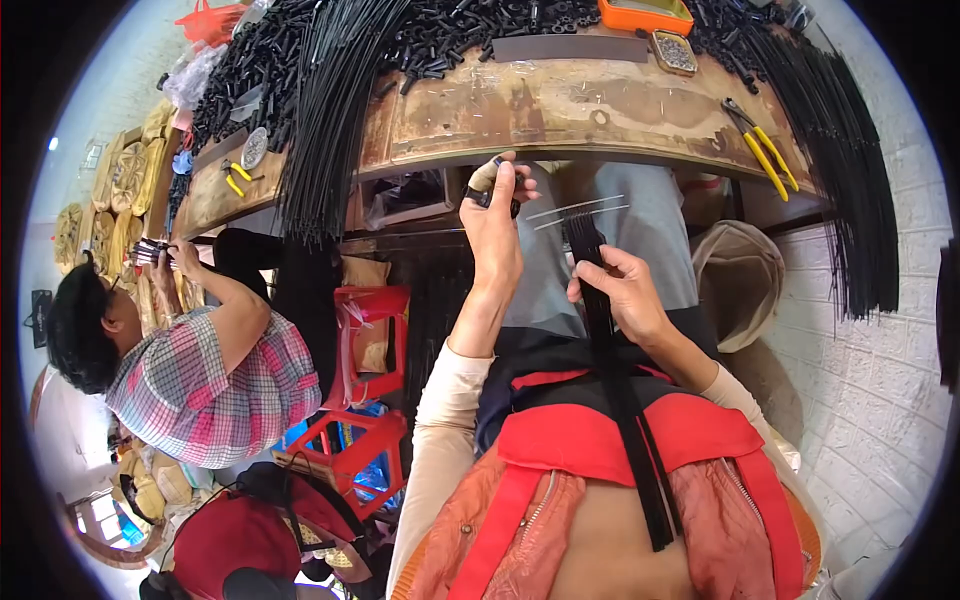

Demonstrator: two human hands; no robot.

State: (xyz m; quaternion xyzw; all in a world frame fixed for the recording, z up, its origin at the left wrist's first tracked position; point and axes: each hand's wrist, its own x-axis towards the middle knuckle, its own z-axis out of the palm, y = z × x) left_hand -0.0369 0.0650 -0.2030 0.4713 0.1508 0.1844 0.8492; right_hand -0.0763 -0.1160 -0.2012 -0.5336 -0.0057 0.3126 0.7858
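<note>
My right hand (625,295) is closed around a bundle of long, thin black strips (622,400). The bundle runs from above my lap down over my red apron (560,440). By its upper end, two thin silvery rods (590,208) lie crosswise. My left hand (495,205) is raised near the table edge, to the left of the rods, with its fingers curled in. Small black pieces (480,196) show between those fingers; their exact kind is hard to make out. Light coverings wrap some of the left fingertips.
On the wooden table (620,105) are heaped black tubular parts (440,45), yellow-handled pliers (762,150), a small tin of metal bits (674,52) and an orange tray (648,14). Black rod bundles (325,130) overhang its edge. A co-worker (210,380) sits left, beyond red stools (370,440). A sack (738,285) stands right.
</note>
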